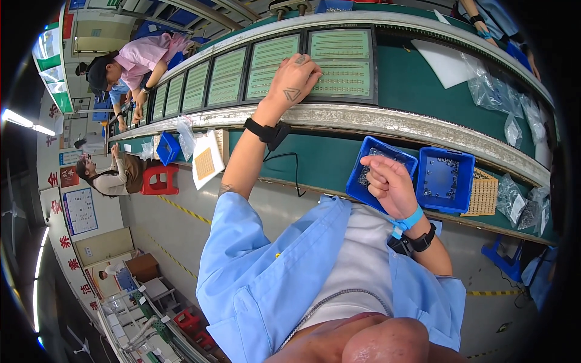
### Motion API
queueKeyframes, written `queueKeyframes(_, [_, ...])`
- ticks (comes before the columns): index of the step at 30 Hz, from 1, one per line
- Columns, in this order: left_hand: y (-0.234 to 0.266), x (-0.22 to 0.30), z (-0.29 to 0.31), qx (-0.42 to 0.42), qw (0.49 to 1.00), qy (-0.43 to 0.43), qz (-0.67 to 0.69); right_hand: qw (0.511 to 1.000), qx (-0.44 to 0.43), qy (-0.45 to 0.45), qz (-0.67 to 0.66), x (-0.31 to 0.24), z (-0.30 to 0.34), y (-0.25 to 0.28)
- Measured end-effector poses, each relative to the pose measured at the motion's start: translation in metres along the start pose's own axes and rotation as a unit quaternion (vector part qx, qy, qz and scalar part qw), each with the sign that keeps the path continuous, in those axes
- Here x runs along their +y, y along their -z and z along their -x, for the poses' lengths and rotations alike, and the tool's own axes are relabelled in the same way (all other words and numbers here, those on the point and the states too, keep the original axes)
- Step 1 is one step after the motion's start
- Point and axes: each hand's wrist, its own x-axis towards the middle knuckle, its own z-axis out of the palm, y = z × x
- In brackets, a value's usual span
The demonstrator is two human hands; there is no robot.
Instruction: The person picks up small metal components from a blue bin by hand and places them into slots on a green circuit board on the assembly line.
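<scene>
Blue jacket (266,266), nearest my view. Left hand (295,80): arm extended, fingers bent over green panels (342,51) between metal rails (417,123). Right hand (390,184): loosely curled above blue bin (362,196). Either grip: I cannot tell. Grey floor (169,227); red stool (160,179).

**Two hands (292,83), six-plus boards (341,63)**

Hands first: two, one left, one right. Boards: I get six green ones, then the far ones are too squished to count. Blue bins (446,158): three along the near side, a pair plus a loner, and what looks like a fourth up top. Parts (445,172) in the bins? Loads, way too tiny to number. Tan plates (483,195) with holes: two. Black wrist straps (259,128): two, plus one blue band (407,222). Neck chain (339,294): one. Clear bags (186,138): at least four, they overlap. Red stools (148,181): three, I think. Co-workers (145,60): three at minimum, others blurry.
</scene>
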Motion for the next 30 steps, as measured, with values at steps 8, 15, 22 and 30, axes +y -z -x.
queueKeyframes(8, [-0.001,0.008,0.000,-0.008,1.000,0.001,-0.001,1.000,0.000,-0.004,-0.002,0.002,0.004,0.001])
queueKeyframes(15, [0.006,0.010,-0.001,-0.010,1.000,0.009,-0.004,1.000,-0.006,-0.008,-0.011,0.002,0.001,0.005])
queueKeyframes(22, [0.047,0.086,0.027,0.030,0.995,-0.029,0.087,0.995,0.029,0.020,-0.092,-0.001,-0.013,-0.006])
queueKeyframes(30, [0.013,0.158,0.071,0.015,0.985,-0.094,0.146,0.983,-0.052,0.041,-0.169,0.007,-0.025,-0.007])
